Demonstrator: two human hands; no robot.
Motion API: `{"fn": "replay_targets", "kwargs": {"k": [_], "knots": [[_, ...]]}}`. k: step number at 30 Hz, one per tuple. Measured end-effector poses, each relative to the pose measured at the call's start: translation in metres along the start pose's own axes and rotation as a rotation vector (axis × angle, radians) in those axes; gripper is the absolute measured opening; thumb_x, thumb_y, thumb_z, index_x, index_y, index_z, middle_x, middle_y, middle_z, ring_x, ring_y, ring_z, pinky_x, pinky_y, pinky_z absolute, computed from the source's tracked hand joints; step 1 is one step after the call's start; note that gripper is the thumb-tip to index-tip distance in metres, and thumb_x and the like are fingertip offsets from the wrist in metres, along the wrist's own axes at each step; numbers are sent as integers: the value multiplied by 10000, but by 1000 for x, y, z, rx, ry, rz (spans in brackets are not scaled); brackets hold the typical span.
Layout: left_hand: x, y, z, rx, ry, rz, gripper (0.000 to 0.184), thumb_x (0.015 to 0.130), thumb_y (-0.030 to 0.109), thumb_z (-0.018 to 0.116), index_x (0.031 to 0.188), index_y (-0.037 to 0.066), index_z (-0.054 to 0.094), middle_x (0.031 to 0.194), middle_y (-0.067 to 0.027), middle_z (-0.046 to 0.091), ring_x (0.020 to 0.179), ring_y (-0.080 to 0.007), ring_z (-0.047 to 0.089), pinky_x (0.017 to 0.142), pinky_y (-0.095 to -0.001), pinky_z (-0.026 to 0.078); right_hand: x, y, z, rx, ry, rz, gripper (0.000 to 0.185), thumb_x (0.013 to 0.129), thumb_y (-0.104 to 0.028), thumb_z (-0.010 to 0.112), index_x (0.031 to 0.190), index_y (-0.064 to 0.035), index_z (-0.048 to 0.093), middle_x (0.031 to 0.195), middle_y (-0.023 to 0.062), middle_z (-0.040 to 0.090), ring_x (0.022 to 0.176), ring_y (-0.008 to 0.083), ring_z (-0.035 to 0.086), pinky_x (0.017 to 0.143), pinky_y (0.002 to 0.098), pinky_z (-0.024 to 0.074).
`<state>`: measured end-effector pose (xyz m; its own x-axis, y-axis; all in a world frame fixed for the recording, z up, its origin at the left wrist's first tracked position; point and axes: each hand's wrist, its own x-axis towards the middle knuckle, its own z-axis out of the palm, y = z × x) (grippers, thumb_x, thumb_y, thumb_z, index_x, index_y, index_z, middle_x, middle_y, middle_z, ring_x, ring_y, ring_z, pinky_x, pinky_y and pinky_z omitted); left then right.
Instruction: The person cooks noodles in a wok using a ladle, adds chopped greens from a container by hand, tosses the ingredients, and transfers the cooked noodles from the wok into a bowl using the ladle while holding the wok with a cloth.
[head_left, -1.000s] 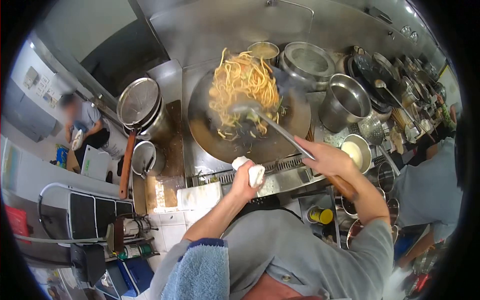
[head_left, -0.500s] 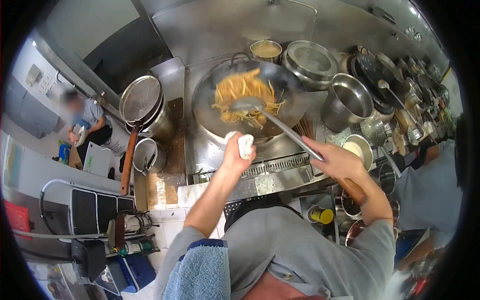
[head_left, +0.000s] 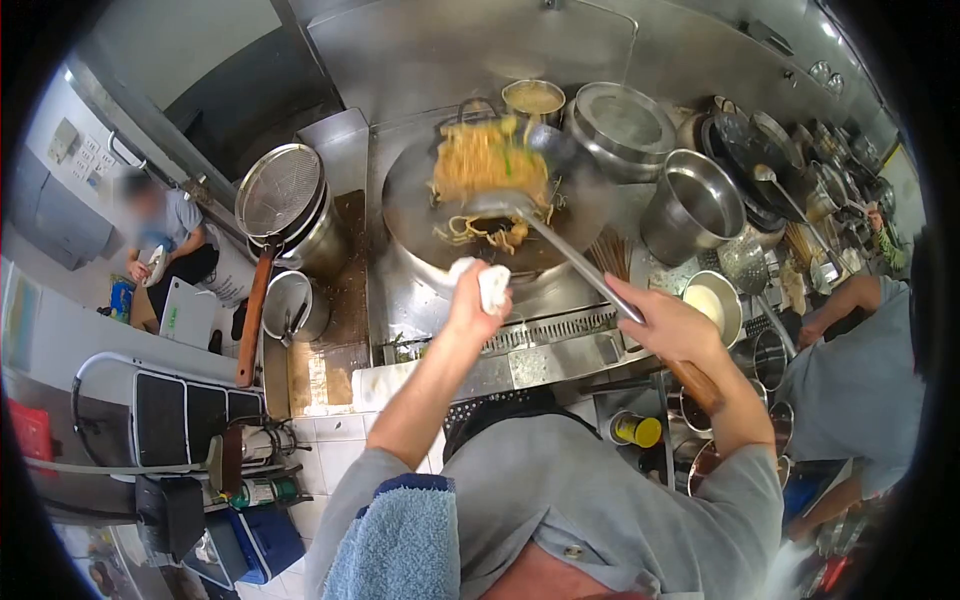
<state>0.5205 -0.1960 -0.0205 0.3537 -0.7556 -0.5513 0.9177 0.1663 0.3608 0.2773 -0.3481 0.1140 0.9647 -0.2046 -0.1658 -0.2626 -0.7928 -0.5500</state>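
My left hand (head_left: 474, 308) is closed around a white cloth (head_left: 493, 288) at the near edge of a large dark wok (head_left: 415, 225); the cloth hides what else it grips. My right hand (head_left: 672, 322) holds a long-handled metal ladle (head_left: 572, 258), its wooden end running back under my wrist. The ladle's bowl reaches over the middle of the wok. Yellow noodles (head_left: 490, 160), blurred by motion, are bunched beyond the bowl, with bits of green among them. A few noodles lie nearer, below the bowl.
Left of the wok stand a strainer (head_left: 279, 190) on a pot and a small pot (head_left: 295, 306). On the right are a tall pot (head_left: 693, 205), a bowl of pale liquid (head_left: 715, 303) and a co-worker (head_left: 860, 370). Another person (head_left: 165, 240) sits far left.
My left hand has moved up and slightly left with the cloth since the earliest frame. The noodles dropped into the wok, then spread up toward its far side. The co-worker's forearm at right now shows.
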Motion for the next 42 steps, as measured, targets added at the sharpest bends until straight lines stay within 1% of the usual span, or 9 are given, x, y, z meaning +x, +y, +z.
{"fn": "replay_targets", "kwargs": {"k": [4, 8, 12, 16, 23, 30, 35, 38, 42], "knots": [[35, 13, -10, 3, -59, -74, 179, 901, 290, 524, 824, 129, 541, 689, -45, 582, 533, -196, 538, 398, -301, 382, 28, 2, 4, -75, -80, 116, 656, 846, -136, 562, 1433, -13, 297, 944, 278, 629, 897, 434, 609, 782, 477, 469], [18, -54, -41, 71, 47, 61, 130, 916, 275, 528, 910, 147, 551, 729, -28, 615, 590, -179, 598, 438, -314, 443, 60, 17, 39, -18, 245, 3, 623, 840, -117, 542, 1422, -43, 332, 894, 285, 623, 848, 457, 590, 734, 475, 463], [-18, -50, -15, -61, 72, 100, 168, 906, 290, 523, 816, 149, 545, 677, -43, 601, 524, -195, 569, 405, -313, 443, 7, 5, 71, 200, 426, -5, 688, 862, -70, 579, 1476, -91, 270, 731, 169, 570, 567, 280, 570, 568, 385, 471], [27, 21, 7, 6, 1, -10, 207, 917, 305, 483, 825, 127, 538, 657, -49, 572, 515, -202, 534, 390, -299, 367, -10, 24, 148, 1008, 328, 341, 688, 916, -30, 521, 1514, -151, 202, 662, -13, 446, 436, 65, 386, 356, 226, 323], [56, 27, -15, 71, -62, -100, 167, 855, 279, 593, 844, 113, 578, 720, -60, 593, 621, -228, 577, 536, -351, 465, 107, 44, 93, 768, 515, 296, 633, 926, -70, 497, 1487, -46, 205, 600, 16, 466, 406, 101, 430, 357, 270, 361], [25, 33, 7, 14, 29, -124, 284, 818, 365, 706, 930, 146, 565, 839, -54, 602, 753, -238, 579, 630, -376, 479, 121, 37, 62, 1320, 115, 166, 618, 858, -34, 549, 1424, -19, 301, 738, 3, 482, 445, 75, 412, 349, 251, 352], [45, 23, -7, 63, 17, -48, 187, 829, 278, 664, 929, 149, 571, 859, -66, 606, 807, -277, 587, 646, -357, 483, 182, 61, 53, 1036, 324, 174, 546, 856, -24, 547, 1367, -30, 356, 729, -8, 464, 441, 68, 405, 352, 248, 346], [46, 26, -6, 73, 41, -63, 150, 830, 251, 647, 911, 146, 579, 859, -57, 616, 806, -274, 595, 651, -353, 489, 205, 56, 46, 1159, 23, 157, 506, 866, -35, 540, 1342, -32, 368, 714, -11, 459, 437, 81, 410, 362, 263, 368], [35, 29, -2, 119, 71, -61, 169, 834, 270, 663, 920, 155, 574, 857, -29, 615, 791, -240, 597, 673, -367, 506, 152, 30, 13, 341, -276, 113, 656, 880, -68, 542, 1457, -42, 231, 684, 94, 537, 499, 212, 550, 459, 373, 465]]}}
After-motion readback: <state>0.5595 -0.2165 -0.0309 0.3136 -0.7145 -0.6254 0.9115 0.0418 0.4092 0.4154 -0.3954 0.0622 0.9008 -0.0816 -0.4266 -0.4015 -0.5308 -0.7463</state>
